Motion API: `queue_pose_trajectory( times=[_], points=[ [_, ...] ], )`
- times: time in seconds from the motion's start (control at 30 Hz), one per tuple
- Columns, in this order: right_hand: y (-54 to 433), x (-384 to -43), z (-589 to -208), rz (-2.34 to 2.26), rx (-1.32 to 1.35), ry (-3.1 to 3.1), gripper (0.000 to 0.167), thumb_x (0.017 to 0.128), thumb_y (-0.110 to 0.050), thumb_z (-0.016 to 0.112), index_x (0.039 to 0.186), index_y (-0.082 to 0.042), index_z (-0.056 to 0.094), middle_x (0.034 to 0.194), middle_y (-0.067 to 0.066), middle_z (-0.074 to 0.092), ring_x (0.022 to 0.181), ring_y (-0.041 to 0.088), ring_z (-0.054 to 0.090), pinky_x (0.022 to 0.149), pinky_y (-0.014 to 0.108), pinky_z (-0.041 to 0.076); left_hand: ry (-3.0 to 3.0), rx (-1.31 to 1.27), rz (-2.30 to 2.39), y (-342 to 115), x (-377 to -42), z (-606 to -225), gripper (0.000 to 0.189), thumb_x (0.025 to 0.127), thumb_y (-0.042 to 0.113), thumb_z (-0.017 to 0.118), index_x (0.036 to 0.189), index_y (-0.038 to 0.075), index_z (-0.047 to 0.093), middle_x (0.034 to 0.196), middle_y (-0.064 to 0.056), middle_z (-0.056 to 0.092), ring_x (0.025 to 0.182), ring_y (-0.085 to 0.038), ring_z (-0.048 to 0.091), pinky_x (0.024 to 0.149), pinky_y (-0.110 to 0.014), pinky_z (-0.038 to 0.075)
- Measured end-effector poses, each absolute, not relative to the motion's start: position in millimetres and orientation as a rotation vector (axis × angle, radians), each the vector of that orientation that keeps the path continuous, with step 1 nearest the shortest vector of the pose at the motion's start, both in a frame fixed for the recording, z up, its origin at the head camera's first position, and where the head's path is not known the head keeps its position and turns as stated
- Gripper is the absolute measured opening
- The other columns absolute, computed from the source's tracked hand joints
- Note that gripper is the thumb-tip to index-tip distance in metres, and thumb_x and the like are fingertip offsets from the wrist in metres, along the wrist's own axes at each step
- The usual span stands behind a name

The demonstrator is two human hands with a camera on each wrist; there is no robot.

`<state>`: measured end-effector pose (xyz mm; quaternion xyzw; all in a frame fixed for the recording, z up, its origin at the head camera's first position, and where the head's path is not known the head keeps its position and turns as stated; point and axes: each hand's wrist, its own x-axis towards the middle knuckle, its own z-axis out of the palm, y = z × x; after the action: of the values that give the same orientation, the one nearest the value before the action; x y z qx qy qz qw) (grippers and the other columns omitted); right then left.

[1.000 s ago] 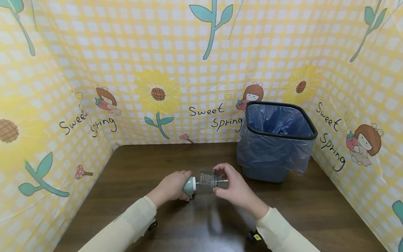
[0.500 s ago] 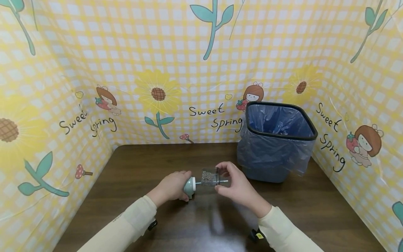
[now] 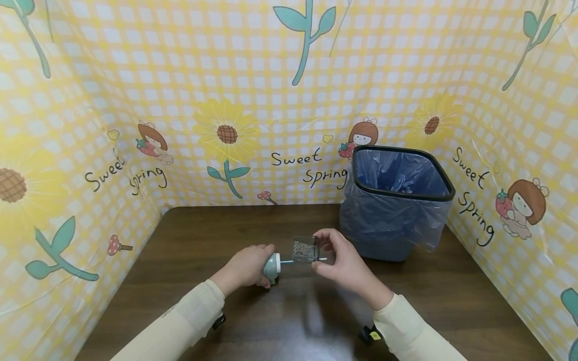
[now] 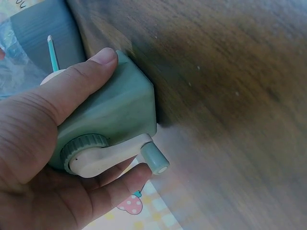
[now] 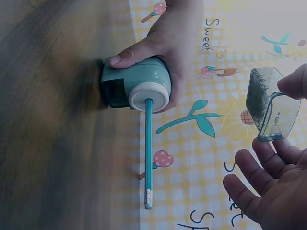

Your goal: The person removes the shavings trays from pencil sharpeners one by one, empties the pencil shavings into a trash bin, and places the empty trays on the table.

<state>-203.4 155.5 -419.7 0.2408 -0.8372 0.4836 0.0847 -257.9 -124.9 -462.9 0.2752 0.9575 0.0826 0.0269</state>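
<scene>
My left hand (image 3: 247,266) grips a green hand-crank pencil sharpener (image 3: 272,269) low over the table, thumb across its top in the left wrist view. On one end is a white crank (image 4: 108,157) with a green knob. A teal pencil (image 5: 148,143) sticks out of the white front ring, its eraser end free. Below that ring, the right wrist view shows a dark drawer slot (image 5: 115,92). My right hand (image 3: 345,263) pinches the clear shavings drawer (image 5: 265,103) between thumb and fingers, apart from the sharpener. Dark shavings lie in the drawer.
A blue-grey trash bin (image 3: 379,246) with a black rim and a clear plastic liner stands at the back right of the brown table (image 3: 217,225). A yellow checked cloth (image 3: 280,115) encloses the back and sides.
My right hand has moved slightly right and away from me with the shavings drawer, widening its distance from the sharpener. The left hand and sharpener have stayed in place.
</scene>
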Motion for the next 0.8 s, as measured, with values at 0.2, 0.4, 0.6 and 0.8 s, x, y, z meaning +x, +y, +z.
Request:
queue_pose_trajectory(
  times=[0.2,0.4,0.6,0.8],
  points=[
    [158,-205,-414,1.451,0.692,-2.49,0.056,0.08,-0.007,0.08,0.13,-0.013,0.055,0.118,0.001,0.059,0.109,0.017,0.057,0.099,0.052,0.05,2.954,0.839,0.25,-125,-258,-463,0.079,0.064,0.035,0.099,0.126,0.01,0.056,0.117,-0.008,0.068,0.101,-0.026,0.065,0.088,-0.045,0.057],
    [158,-204,-410,1.459,0.676,-2.493,0.057,0.08,-0.007,0.08,0.13,-0.013,0.054,0.118,0.001,0.059,0.109,0.017,0.057,0.099,0.051,0.05,2.952,0.847,0.254,-124,-259,-463,0.079,0.064,0.034,0.099,0.126,0.01,0.057,0.116,-0.008,0.068,0.101,-0.026,0.065,0.088,-0.046,0.056],
    [160,-204,-409,1.431,0.659,-2.504,0.056,0.08,-0.01,0.081,0.13,-0.013,0.054,0.118,-0.001,0.059,0.111,0.024,0.057,0.098,0.039,0.051,2.943,0.837,0.255,-124,-257,-461,0.08,0.064,0.034,0.099,0.127,0.01,0.056,0.118,-0.009,0.068,0.101,-0.027,0.065,0.087,-0.046,0.057],
    [164,-206,-404,1.422,0.618,-2.509,0.054,0.082,-0.014,0.081,0.128,-0.017,0.054,0.117,-0.003,0.058,0.111,0.019,0.056,0.099,0.045,0.048,2.942,0.83,0.265,-124,-257,-460,0.077,0.065,0.034,0.099,0.125,0.011,0.057,0.117,-0.008,0.068,0.1,-0.026,0.065,0.087,-0.046,0.057]
  ],
)
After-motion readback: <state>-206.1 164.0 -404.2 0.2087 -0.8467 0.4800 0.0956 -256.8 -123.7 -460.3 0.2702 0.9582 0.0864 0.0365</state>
